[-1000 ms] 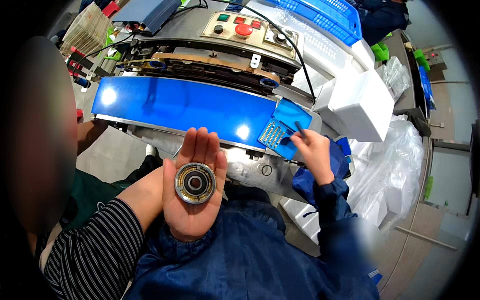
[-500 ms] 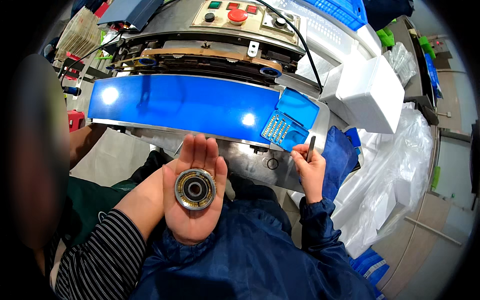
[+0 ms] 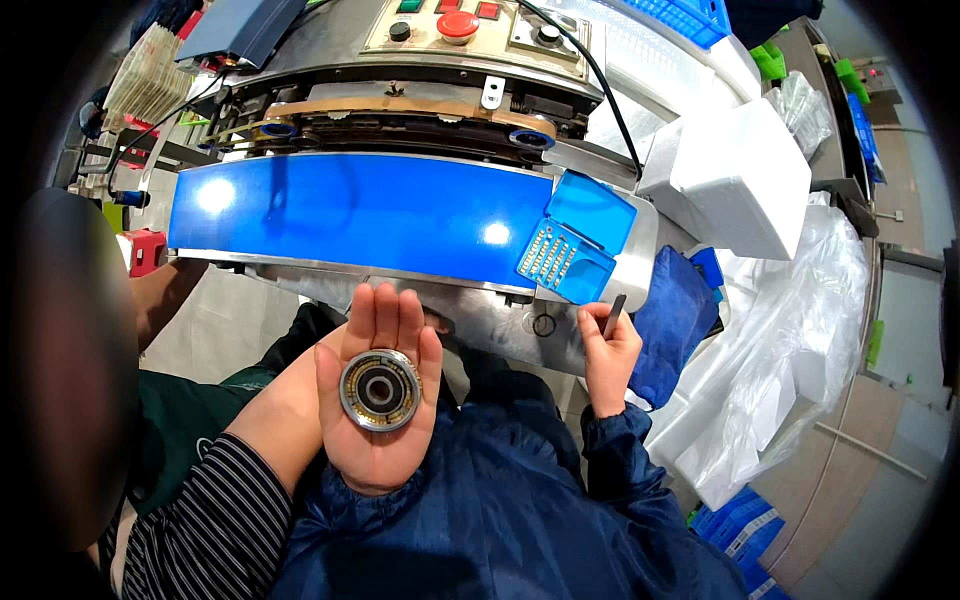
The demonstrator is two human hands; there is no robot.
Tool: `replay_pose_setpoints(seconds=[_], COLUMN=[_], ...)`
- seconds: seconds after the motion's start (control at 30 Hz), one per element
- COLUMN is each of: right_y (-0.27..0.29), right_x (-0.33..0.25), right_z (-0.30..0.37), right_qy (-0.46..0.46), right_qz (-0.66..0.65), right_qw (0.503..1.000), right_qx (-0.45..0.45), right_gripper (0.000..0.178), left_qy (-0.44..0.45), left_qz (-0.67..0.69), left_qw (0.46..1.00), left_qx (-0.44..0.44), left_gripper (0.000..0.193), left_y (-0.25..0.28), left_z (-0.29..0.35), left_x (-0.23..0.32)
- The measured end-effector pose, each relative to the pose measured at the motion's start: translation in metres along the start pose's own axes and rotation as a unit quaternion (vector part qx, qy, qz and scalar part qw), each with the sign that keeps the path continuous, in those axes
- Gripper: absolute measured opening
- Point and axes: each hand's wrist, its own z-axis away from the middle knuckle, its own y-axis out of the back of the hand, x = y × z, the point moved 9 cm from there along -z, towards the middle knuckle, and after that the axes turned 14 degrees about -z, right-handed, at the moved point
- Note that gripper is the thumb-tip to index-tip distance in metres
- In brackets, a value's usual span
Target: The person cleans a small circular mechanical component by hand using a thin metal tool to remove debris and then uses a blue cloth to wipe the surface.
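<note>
My left hand lies palm up with its fingers stretched out. On the palm rests a round metal disc with a silvery rim, a ring of brass-coloured bits and a black centre around a hole. To the right, my right hand pinches a slim grey metal tool, possibly tweezers; its lower part is hidden by the fingers. Just beyond that hand, an opened blue plastic case holds rows of small brass-coloured pieces. The hand and tool are apart from the pieces.
A blue belt runs across the machine, below its control panel. A white foam box stands right of the case, above clear plastic sheeting. At the left, a co-worker's bare forearm in a striped sleeve reaches behind my left hand.
My left hand and the disc sit slightly lower and further left in view. My right hand has shifted slightly down and left, its pinch on the tool unchanged. The whole view has moved a little.
</note>
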Motion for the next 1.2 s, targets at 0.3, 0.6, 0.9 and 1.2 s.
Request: replay_pose_setpoints(seconds=[0.3,0.6,0.9,1.2], right_y=[-0.005,-0.002,-0.026,-0.033], right_x=[0.027,0.029,-0.008,-0.022], right_z=[0.014,0.012,-0.01,-0.016], right_qy=[-0.23,-0.246,-0.208,-0.141], right_qz=[-0.294,-0.308,-0.6,-0.505], right_qw=[0.926,0.916,0.762,0.824], right_qx=[-0.055,-0.071,-0.129,-0.216], right_gripper=[0.012,0.014,0.038,0.052], left_qy=[0.01,0.027,0.028,0.028], left_qz=[-0.002,0.004,0.001,-0.011], left_qw=[1.0,0.999,0.999,0.999], left_qx=[0.011,0.029,0.03,0.032], left_gripper=[0.052,0.051,0.052,0.046], left_y=[0.008,0.016,0.02,0.022], left_z=[-0.007,-0.012,-0.011,-0.012], left_x=[-0.007,-0.016,-0.015,-0.01])
